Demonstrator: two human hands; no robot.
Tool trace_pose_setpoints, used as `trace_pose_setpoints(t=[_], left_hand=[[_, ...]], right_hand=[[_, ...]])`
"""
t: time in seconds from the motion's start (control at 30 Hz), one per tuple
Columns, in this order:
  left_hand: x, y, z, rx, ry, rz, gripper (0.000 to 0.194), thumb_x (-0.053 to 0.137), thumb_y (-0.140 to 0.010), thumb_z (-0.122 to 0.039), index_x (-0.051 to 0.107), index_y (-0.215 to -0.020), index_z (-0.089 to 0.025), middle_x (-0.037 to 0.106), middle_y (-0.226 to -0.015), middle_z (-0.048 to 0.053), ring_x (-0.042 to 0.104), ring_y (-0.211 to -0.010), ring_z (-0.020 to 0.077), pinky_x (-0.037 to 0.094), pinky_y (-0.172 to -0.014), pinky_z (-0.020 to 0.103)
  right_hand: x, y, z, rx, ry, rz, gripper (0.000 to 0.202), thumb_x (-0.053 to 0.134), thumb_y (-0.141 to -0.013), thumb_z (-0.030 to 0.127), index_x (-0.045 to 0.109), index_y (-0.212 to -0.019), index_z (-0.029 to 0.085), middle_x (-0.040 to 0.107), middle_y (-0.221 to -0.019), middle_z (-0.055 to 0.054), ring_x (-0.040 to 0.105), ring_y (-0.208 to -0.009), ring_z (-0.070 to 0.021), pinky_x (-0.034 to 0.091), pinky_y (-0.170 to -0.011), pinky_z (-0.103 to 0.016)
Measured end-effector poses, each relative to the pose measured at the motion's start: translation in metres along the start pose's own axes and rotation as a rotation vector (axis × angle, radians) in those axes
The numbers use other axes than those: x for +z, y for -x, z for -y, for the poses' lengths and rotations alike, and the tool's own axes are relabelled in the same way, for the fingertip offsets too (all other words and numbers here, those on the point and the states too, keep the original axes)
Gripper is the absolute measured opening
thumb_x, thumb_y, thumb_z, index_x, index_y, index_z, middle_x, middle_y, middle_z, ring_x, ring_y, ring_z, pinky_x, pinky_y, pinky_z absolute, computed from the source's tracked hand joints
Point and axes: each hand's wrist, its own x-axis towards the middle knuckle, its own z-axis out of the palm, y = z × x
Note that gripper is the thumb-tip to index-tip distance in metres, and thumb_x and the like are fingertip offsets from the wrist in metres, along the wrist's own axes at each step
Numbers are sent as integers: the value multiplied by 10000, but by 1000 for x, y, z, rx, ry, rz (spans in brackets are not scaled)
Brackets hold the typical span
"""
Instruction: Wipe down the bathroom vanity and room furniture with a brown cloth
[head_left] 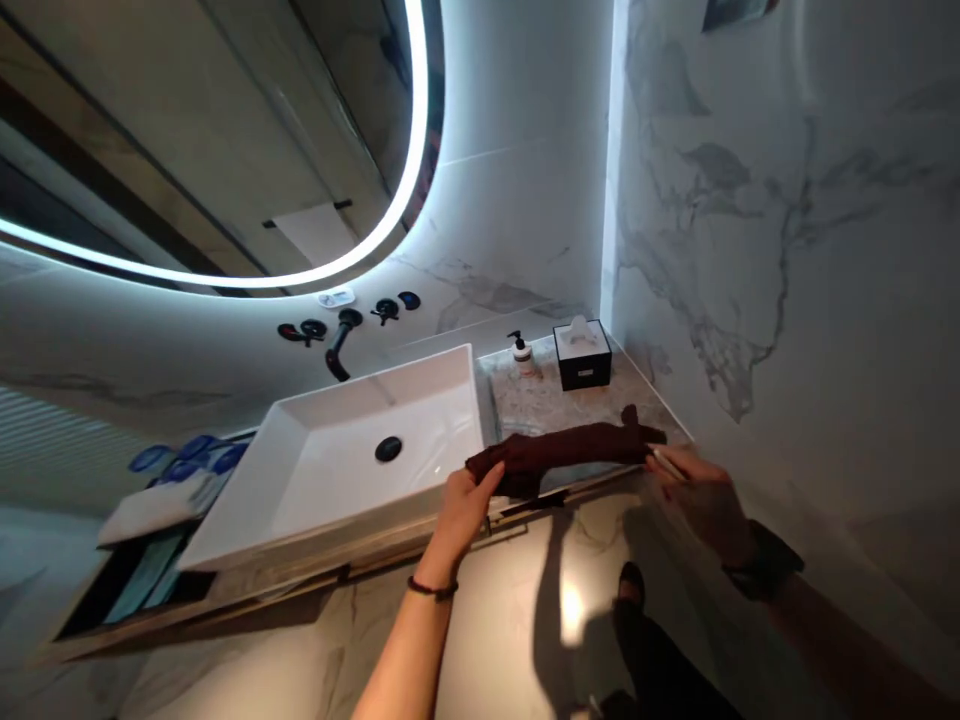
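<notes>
A dark maroon cloth (577, 448), bunched lengthwise, is stretched between my two hands above the counter's front edge, right of the sink. My left hand (461, 515) pinches its left end between thumb and fingers. At the other end, my right hand (694, 500) closes on the cloth. A pale, slim shape shows at my right fingers; I cannot tell whether it is a finger or an object. One corner of the cloth sticks up near the right hand, and a flap hangs below near the left.
A white rectangular sink (337, 535) lies left of the cloth, below a black wall faucet (339, 350). Behind the cloth, a pump bottle (523, 357) and a black tissue box (585, 372) stand on the marble counter (525, 400). White towels (157, 508) lie at far left.
</notes>
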Motion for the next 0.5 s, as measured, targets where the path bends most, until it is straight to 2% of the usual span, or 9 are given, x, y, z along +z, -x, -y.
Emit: trace_pose_setpoints(t=[0.07,0.13,0.2,0.27,0.33,0.4,0.43,0.5], left_hand=[[23,-33,17,-117,-292,-34,345,562,-805,-343,689,-973,-70,719,-877,130,649,-900,271,480,-806,334],[45,-61,34,-178,-475,-36,366,528,-838,-296,635,-1104,-70,707,-959,159,657,-903,257,475,-807,333],[69,-88,46,-157,-471,-42,425,456,-888,-299,540,-1245,-84,674,-1084,164,652,-946,225,474,-845,326],[103,-116,51,-98,-430,-64,479,418,-911,-330,465,-1320,-86,600,-1234,174,599,-1087,224,446,-940,341],[153,-137,52,-64,-462,-58,581,452,-895,-405,396,-1381,-91,464,-1387,197,435,-1288,285,358,-1051,429],[215,-149,52,-76,-557,13,729,515,-838,-522,347,-1422,-119,334,-1468,224,233,-1382,401,239,-1068,612],[247,-151,51,-11,-602,61,769,539,-807,-562,350,-1427,-147,265,-1500,224,149,-1393,443,157,-1055,686],[305,-150,50,218,-623,203,792,549,-786,-594,346,-1434,-188,197,-1530,197,57,-1406,450,61,-1055,718]], right_hand=[[-1,-8,-29,98,7,100,548,498,-831,570,666,-1093,120,647,-740,-64,591,-634,-213,488,-607,-310],[-4,-9,-57,214,0,164,524,477,-836,577,685,-1026,135,673,-823,-81,629,-749,-247,513,-684,-339],[-7,-11,-79,289,9,208,490,454,-847,584,698,-895,161,676,-823,-72,635,-788,-257,513,-702,-341],[-12,-16,-94,333,24,246,480,443,-852,587,697,-852,179,674,-799,-56,636,-784,-253,512,-688,-331],[-18,-23,-104,380,28,254,475,464,-834,595,705,-900,190,684,-856,-52,641,-831,-256,523,-703,-323],[-24,-28,-116,417,38,256,477,501,-802,600,709,-963,203,689,-935,-52,640,-899,-264,541,-723,-316],[-28,-28,-123,425,66,245,467,508,-801,597,710,-972,211,688,-964,-53,642,-908,-264,551,-710,-310],[-35,-27,-141,365,181,201,414,494,-842,569,707,-979,241,693,-945,-54,659,-839,-242,559,-615,-290]])
